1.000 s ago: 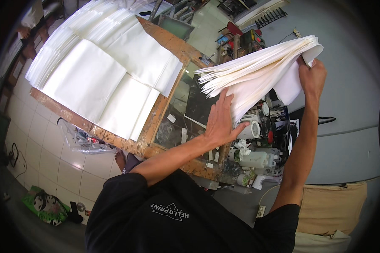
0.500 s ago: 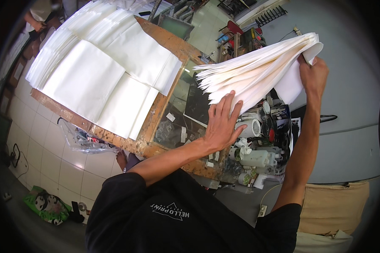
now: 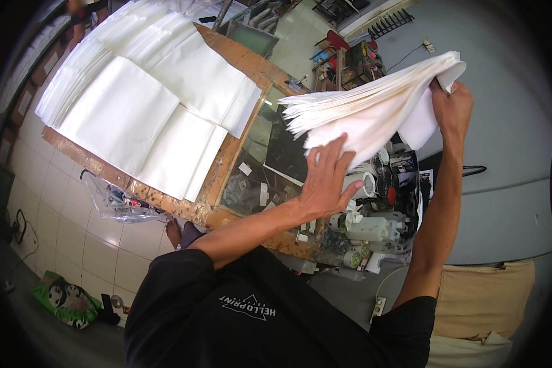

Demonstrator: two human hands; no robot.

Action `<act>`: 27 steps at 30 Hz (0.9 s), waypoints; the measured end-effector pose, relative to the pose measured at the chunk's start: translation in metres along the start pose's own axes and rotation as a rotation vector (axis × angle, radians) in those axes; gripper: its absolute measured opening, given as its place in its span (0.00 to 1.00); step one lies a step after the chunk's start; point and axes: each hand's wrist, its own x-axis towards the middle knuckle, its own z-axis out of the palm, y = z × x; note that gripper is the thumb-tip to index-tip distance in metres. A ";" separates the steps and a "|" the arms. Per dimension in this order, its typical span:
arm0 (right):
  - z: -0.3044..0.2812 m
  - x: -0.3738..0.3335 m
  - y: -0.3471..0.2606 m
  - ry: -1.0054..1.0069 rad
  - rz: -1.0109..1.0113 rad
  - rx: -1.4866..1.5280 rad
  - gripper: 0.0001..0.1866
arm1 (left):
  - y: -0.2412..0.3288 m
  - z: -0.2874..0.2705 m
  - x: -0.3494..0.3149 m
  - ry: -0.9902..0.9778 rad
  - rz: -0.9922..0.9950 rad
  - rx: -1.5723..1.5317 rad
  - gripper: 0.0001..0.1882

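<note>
My right hand (image 3: 451, 109) is closed around one end of a thick bundle of thin white sheets (image 3: 374, 113), lifted off at the right. I cannot tell whether the sheets are cloth or paper. From that grip their loose edges fan out to the left, and one flap hangs below my right hand. My left hand (image 3: 328, 178) has its fingers spread, with the fingertips against the bundle's lower side. To the left, overlapping stacks of similar white sheets (image 3: 119, 113) cover much of a worn wooden table (image 3: 251, 58).
A glass panel (image 3: 245, 184) is set in the table beside the stacks. Jars, a white tub and a translucent jug (image 3: 374, 228) crowd its right end. The grey wall (image 3: 509, 141) stands right. A clear plastic bag (image 3: 113, 199) hangs at the front edge. Another person (image 3: 80, 15) is at far left.
The bundle has shifted slightly, and my left hand's fingers have slid a little along its lower side. My right hand keeps its grip. The person at far left has moved.
</note>
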 end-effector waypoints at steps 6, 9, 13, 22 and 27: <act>-0.007 0.000 -0.002 0.029 -0.088 -0.059 0.11 | 0.010 0.006 0.003 -0.051 -0.438 -0.496 0.32; -0.018 -0.008 -0.001 -0.024 -0.133 -0.083 0.10 | -0.014 -0.008 0.033 -0.325 -0.479 -0.550 0.29; -0.036 -0.026 -0.022 -0.102 -0.292 -0.020 0.09 | -0.037 -0.017 0.071 -0.433 -0.311 -0.055 0.26; -0.067 -0.051 -0.026 -0.304 -0.483 -0.017 0.08 | -0.085 0.022 0.025 -1.052 -0.481 -0.587 0.38; -0.064 -0.031 -0.013 -0.453 -0.341 0.000 0.12 | -0.092 0.055 -0.045 -0.771 -0.735 -0.966 0.38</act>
